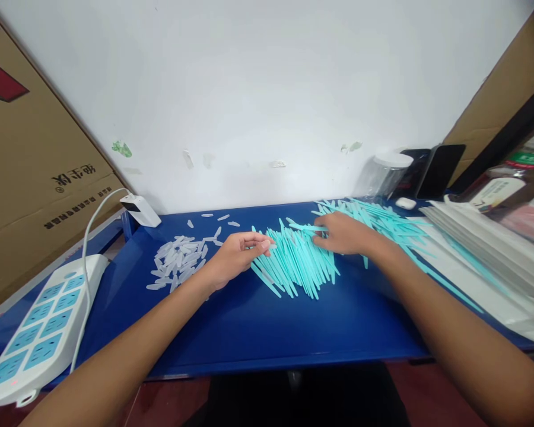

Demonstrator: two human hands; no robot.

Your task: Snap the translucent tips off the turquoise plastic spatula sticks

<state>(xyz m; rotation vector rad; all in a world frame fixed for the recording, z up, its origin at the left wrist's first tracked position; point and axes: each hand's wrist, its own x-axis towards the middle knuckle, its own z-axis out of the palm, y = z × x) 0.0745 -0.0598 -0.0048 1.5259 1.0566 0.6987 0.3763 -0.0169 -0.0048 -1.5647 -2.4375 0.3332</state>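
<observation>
My left hand (240, 254) pinches a small translucent white sleeve-like piece (272, 246) between thumb and fingers. It hovers by the left end of a pile of thin turquoise plastic sticks (300, 261). My right hand (340, 232) is closed on a turquoise stick (305, 227), whose free end points left above that pile. Its fingertips are partly hidden. Left of my left hand lies a heap of translucent white pieces (178, 261), with several strays behind it. A second, looser heap of turquoise sticks (387, 219) spreads behind and right of my right hand.
A white power strip (48, 323) and a small white plugged-in device (140, 211) stand at the left of the blue table (267, 332). At the right are a clear lidded jar (385, 175), a dark phone (440, 172), a bottle (501, 178) and stacked plastic bags (493, 255). A white wall rises behind.
</observation>
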